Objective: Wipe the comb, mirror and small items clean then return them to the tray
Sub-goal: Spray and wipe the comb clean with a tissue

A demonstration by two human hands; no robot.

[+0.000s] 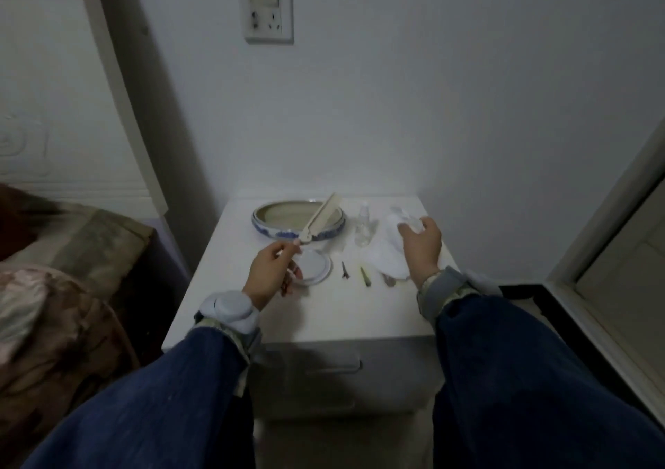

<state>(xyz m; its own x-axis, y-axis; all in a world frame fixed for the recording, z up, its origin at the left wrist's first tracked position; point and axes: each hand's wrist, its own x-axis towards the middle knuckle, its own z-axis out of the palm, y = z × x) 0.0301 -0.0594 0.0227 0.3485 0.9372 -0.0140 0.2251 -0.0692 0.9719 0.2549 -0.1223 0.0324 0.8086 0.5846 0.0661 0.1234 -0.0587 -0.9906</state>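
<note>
A cream comb (322, 215) lies slanted across the blue-and-white ceramic tray (284, 233), its near end sticking out over the front rim. My left hand (271, 272) pinches that near end with thumb and forefinger. Just under this hand a round white mirror (316, 267) lies flat on the nightstand. Three small hair clips (345, 270), (365, 276), (388, 281) lie in a row to the mirror's right. My right hand (423, 247) grips a bunched part of a white cloth (390, 256) spread at the right.
A small clear spray bottle (363, 226) stands between tray and cloth. The white nightstand (342, 314) has a drawer below its front edge. A bed with a patterned cover (54, 288) is at the left, a door frame (593, 252) at the right, a wall socket (268, 11) above.
</note>
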